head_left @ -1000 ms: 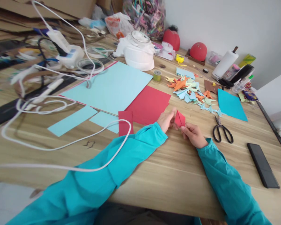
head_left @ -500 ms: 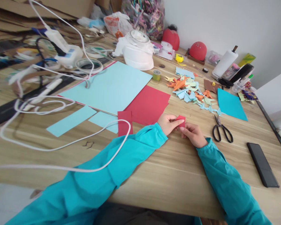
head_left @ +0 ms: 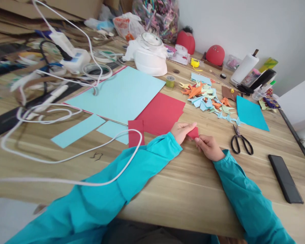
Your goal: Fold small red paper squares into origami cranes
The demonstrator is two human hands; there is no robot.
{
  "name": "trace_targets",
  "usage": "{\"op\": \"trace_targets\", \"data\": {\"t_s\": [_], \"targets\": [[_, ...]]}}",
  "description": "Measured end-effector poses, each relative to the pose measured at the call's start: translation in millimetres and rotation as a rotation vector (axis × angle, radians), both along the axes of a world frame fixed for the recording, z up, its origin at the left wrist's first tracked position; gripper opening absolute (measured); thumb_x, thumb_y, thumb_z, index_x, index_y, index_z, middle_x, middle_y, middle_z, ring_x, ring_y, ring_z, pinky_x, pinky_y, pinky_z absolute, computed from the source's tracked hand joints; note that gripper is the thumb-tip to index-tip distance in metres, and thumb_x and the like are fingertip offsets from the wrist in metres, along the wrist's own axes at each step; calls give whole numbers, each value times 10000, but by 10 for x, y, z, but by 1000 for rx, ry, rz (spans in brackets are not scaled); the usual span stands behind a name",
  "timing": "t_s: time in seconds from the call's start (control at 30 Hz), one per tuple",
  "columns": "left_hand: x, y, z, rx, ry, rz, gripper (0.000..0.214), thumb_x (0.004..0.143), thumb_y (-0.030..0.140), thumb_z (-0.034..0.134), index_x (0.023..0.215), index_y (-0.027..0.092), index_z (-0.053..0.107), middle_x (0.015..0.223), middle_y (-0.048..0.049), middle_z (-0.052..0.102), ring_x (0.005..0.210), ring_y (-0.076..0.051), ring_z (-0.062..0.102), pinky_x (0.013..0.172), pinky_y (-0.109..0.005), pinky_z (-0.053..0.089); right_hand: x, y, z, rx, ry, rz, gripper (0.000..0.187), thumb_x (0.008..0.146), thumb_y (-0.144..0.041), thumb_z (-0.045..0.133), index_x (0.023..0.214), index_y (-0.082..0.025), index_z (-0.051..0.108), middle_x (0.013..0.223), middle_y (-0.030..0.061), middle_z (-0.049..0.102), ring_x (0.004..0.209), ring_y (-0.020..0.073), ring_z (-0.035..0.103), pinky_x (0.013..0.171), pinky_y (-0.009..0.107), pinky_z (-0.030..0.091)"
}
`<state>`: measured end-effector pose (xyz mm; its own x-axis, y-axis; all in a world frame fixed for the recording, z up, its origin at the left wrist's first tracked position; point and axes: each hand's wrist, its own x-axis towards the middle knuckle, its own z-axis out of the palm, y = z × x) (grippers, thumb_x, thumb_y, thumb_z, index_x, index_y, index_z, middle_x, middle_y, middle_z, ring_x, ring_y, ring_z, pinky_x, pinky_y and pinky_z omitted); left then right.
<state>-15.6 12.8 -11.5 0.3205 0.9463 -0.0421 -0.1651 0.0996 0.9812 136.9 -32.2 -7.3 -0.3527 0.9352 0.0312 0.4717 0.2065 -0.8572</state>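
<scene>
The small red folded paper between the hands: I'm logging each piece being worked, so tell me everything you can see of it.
The small red folded paper looks like thin matte craft paper, the same red as the sheets beside it. It is folded into a small, flat, angular shape lying low against the wooden table. The left hand presses its upper edge with its fingers, and the right hand pinches its lower right side. Most of it is hidden.

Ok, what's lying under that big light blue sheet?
Under the big light blue sheet a pink edge shows along its left and near sides, probably another sheet. Its near right edge overlaps the red sheet. Anything under its middle is covered.
</scene>
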Motion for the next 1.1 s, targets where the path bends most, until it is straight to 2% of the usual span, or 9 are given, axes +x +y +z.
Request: {"op": "trace_targets", "data": {"t_s": [0.13, 0.27, 0.43, 0.57, 0.87, 1.1], "targets": [[19, 21, -21, -63, -46, 7, 456, 709, 533, 565, 526, 118, 599, 438, -20, 553, 395, -107, 503, 418, -235, 421, -4, -1, 4, -2, -7, -7, 448, 876, -515, 360, 607, -178, 481, 445, -40, 460, 407, 77, 401, 454, 214, 339], [27, 5, 30, -92, -58, 7, 489, 685, 576, 563, 531, 112, 594, 448, -25, 556, 386, -100, 493, 410, -236, 417, 0, 2, 16, 10, -14, -12, 470, 878, -525, 334, 578, -188, 462, 439, -27, 469, 418, 91, 418, 473, 229, 352], [18, -49, 109, 8, 64, -26, 342, 519, 415, 756, 561, 114, 599, 462, 9, 550, 445, -87, 483, 450, -222, 399, 10, 3, 14, 28, -13, 21, 464, 881, -516, 338, 589, -184, 475, 448, -29, 465, 426, 91, 412, 484, 233, 360], [8, -71, 130, 54, 78, -44, 329, 587, 405, 711, 503, 124, 561, 439, 21, 523, 438, -75, 454, 442, -213, 366, 15, 2, 10, 48, -36, 65, 417, 896, -472, 347, 651, -175, 506, 477, -32, 469, 450, 90, 424, 504, 229, 365], [-27, -55, 73, 185, 205, 43, 358, 745, 387, 537, 510, 131, 620, 473, -11, 575, 503, -115, 526, 522, -233, 416, 0, 4, 47, 85, -87, 126, 455, 903, -459, 340, 568, -180, 469, 507, -14, 502, 493, 94, 446, 539, 228, 369], [-10, -50, 59, 176, 218, 37, 409, 750, 457, 534, 520, 129, 614, 434, -6, 542, 461, -106, 504, 473, -224, 400, -1, 4, 53, 42, -43, 102, 465, 889, -483, 360, 555, -181, 477, 494, -12, 506, 480, 95, 447, 529, 234, 374]]}}
